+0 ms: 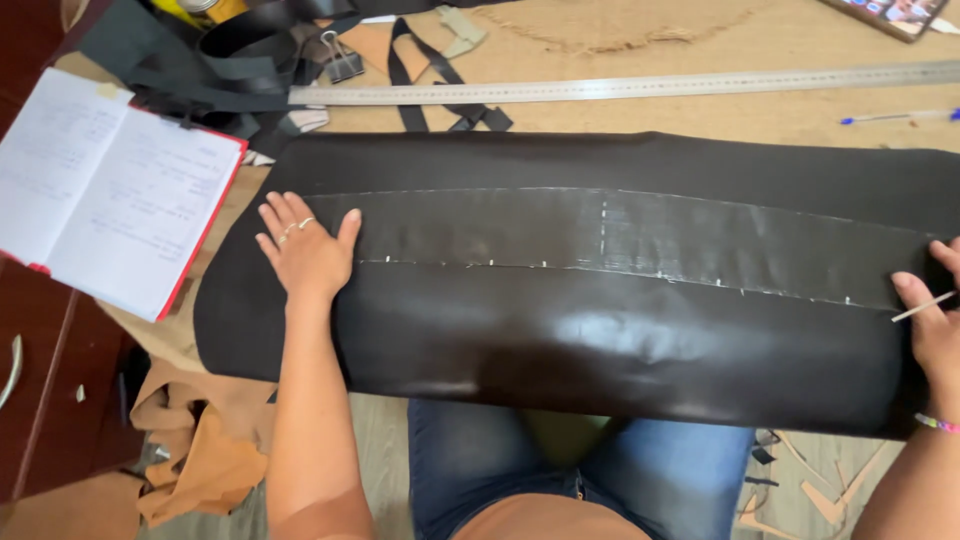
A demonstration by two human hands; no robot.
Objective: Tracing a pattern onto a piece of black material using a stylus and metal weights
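Observation:
A large sheet of dark brown leather [600, 340] lies across the table and hangs over its near edge above my lap. A grey strip [620, 235] marked with pale lines and small ticks runs along its middle. My left hand [303, 250] rests flat with fingers spread on the leather at the strip's left end. My right hand [935, 320], at the right edge of view, pinches a thin pale marking stick [922, 306] whose tip touches the strip's lower line.
An open notebook [110, 190] with a red cover lies at the left. A long metal ruler [640, 86] runs across the far side, with black straps [240, 60], a binder clip [340, 62] and a blue pen [895, 116] nearby. Tan leather scraps [200, 450] hang at lower left.

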